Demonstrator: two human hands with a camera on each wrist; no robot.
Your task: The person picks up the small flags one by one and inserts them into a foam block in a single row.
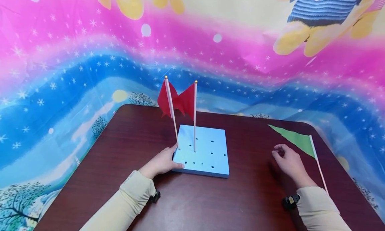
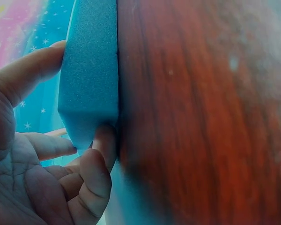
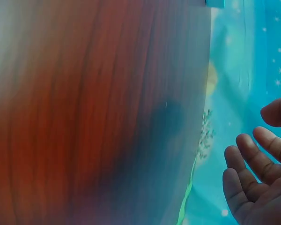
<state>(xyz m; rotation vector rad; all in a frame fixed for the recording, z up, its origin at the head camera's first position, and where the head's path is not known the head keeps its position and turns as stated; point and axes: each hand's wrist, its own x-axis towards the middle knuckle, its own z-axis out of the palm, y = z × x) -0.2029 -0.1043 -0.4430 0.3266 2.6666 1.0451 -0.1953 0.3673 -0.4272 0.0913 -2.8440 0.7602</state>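
A light-blue foam board with several small holes lies flat on the table. Two red flags on thin white sticks stand in its left part, the left one leaning. My left hand grips the board's near left corner, thumb on the top; in the left wrist view its fingers curl against the side of the foam. To the right, my right hand hovers over the table with loosely bent fingers and holds nothing. Beside it lies a green flag, its stick running partly behind the right sleeve.
The dark brown table has rounded far corners. A printed cloth in pink and blue hangs behind it and at its sides. Each wrist wears a black strap device.
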